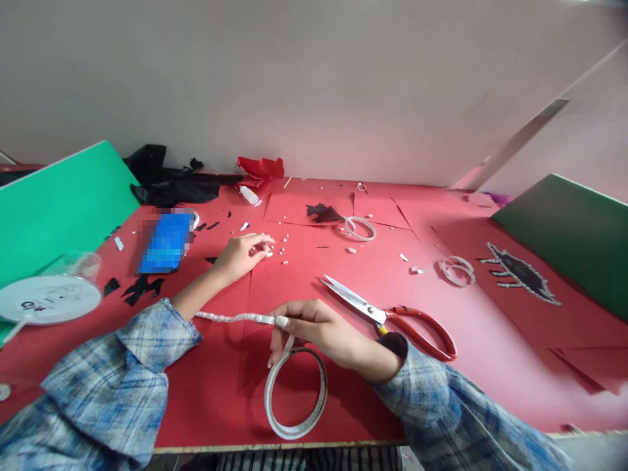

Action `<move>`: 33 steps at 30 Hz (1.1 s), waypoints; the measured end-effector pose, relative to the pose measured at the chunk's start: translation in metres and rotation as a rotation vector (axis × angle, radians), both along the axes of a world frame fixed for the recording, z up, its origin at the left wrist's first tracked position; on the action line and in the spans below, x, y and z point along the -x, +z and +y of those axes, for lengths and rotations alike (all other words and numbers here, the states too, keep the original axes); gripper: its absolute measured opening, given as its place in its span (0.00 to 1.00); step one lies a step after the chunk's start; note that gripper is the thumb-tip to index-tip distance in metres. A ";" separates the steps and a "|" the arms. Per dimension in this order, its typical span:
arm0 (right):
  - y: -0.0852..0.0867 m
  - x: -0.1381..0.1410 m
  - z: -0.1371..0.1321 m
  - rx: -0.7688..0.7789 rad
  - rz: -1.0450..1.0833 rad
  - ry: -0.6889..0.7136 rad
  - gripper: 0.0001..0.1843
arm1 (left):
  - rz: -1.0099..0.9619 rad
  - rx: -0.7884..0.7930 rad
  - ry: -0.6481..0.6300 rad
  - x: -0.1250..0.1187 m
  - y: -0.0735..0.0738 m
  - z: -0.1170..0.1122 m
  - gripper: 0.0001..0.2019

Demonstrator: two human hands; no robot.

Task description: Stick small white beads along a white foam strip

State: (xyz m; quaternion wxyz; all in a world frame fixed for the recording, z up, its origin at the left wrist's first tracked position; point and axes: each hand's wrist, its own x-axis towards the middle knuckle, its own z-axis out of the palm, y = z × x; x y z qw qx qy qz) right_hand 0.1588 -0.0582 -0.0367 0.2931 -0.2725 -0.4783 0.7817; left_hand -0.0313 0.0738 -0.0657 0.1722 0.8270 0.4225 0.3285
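My right hand [314,327] is closed on a white tape roll [296,392], pinching the pulled-out strip of tape [230,318], which runs left toward my left sleeve. The ring hangs below my fingers over the red table [490,366]. My left hand [243,254] reaches forward with its fingertips pinched together among small white beads [282,252] scattered on the red surface. I cannot make out whether a bead sits between them. Red-handled scissors [392,315] lie just right of my right hand, blades pointing left.
Two more tape rings [360,227] [457,270] lie farther back. A black spider cut-out [523,275] rests on red paper at right, beside a dark green sheet [574,235]. A green sheet [53,203], a blurred blue object [165,242], a white lid [46,299] and black scraps sit at left.
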 end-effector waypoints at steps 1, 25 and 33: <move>0.000 0.000 0.000 0.001 0.007 0.002 0.18 | 0.003 -0.011 0.009 0.002 0.001 -0.001 0.06; 0.000 0.000 0.000 0.020 0.005 0.018 0.19 | 0.009 -0.076 0.072 0.009 0.002 -0.001 0.08; 0.001 0.000 -0.001 0.026 -0.004 0.024 0.19 | -0.067 -0.005 0.116 0.009 0.000 0.001 0.10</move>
